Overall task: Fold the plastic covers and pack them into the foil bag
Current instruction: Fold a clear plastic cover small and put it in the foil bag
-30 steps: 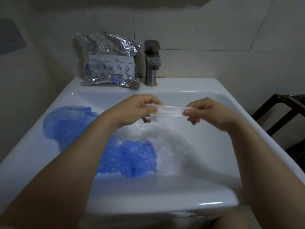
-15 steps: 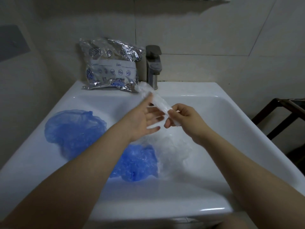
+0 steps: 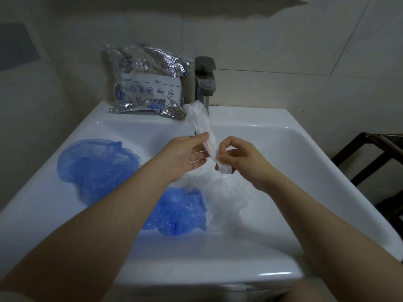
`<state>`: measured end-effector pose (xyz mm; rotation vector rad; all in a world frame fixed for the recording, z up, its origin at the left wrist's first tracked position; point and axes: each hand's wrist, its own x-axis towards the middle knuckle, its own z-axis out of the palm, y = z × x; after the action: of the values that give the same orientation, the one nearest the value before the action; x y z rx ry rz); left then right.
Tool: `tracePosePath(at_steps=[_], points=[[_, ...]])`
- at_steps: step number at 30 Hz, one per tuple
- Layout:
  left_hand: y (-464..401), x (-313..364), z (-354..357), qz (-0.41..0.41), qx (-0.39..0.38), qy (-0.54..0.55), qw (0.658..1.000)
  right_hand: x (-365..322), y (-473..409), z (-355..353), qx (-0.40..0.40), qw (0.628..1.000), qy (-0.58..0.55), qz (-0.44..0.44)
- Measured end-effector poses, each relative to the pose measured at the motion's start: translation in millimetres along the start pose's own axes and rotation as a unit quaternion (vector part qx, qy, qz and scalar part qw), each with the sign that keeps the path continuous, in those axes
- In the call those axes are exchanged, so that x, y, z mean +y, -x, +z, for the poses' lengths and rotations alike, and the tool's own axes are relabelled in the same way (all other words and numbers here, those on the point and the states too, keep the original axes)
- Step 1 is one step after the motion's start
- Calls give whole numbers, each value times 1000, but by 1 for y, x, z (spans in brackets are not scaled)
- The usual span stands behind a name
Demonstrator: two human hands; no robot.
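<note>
A: Which way is the clear plastic cover lying right now?

B: It is rolled into a narrow strip, and its long axis is running from about five o'clock up to eleven o'clock. The near end is sitting at the right hand and the far end is poking up toward the faucet.

A: And who is holding it?

B: The right hand is pinching the lower end between thumb and fingertips, fingers curled around it. The left hand is spread, fingers straight, and its fingertips are touching the strip's side from nine o'clock. It is not gripping anything.

A: So where is the foil bag sitting from there?

B: At roughly eleven o'clock from the hands, leaning against the wall on the back ledge of the sink, just left of the faucet. The strip's free end is already pointing nearly that way, and is overlapping the bag's lower right corner in the view, though I cannot tell whether they are touching.

A: Then which hand is looking better placed for the reach?

B: I am judging the left, since it is lying on the bag's side and is free, while the right is carrying the cover.

A: What else is waiting?

B: A spread blue cover is lying on the sink's left at nine o'clock, a crumpled blue cover is resting in the basin at six o'clock, and more clear plastic is lying right beside it under the right wrist
</note>
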<state>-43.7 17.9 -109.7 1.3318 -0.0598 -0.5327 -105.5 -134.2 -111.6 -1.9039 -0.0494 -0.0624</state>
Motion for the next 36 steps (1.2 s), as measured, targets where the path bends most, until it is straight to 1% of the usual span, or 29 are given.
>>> tracePosePath(at_steps=[3,5,9,11,14,18,23,25,27,29,32,34,36], points=[[0,-3,2,3,-7,-15,1000,3,0,1,4,1000,5,2],[0,-5,1,8,6,-19,1000,4,0,1,-5,1000,-7,8],[-2,-6,-2,14,14,-16,1000,1,1,-5,-83,997,-10,3],[-2,-6,-2,22,13,-12,1000,0,3,-6,-96,995,-10,-2],[-1,-6,1,24,16,-15,999,0,2,-3,-58,998,-6,0],[2,-8,8,19,-5,-28,999,2,1,-2,-17,1000,-12,15],[2,-7,8,5,-20,-28,999,2,0,-2,-5,997,-45,61],[2,-8,7,12,-35,-58,998,3,-1,-1,-8,996,-43,75],[3,-10,7,18,-32,-83,996,4,-2,0,-12,997,-24,78],[3,-10,6,22,-24,-74,997,5,-2,0,1,999,27,42],[3,-5,4,32,-34,-12,999,0,0,-6,-2,991,105,-78],[4,0,2,37,-41,12,998,-3,0,-12,-19,979,150,-140],[7,2,2,34,-50,15,998,-2,-2,-14,-21,958,225,-174]])
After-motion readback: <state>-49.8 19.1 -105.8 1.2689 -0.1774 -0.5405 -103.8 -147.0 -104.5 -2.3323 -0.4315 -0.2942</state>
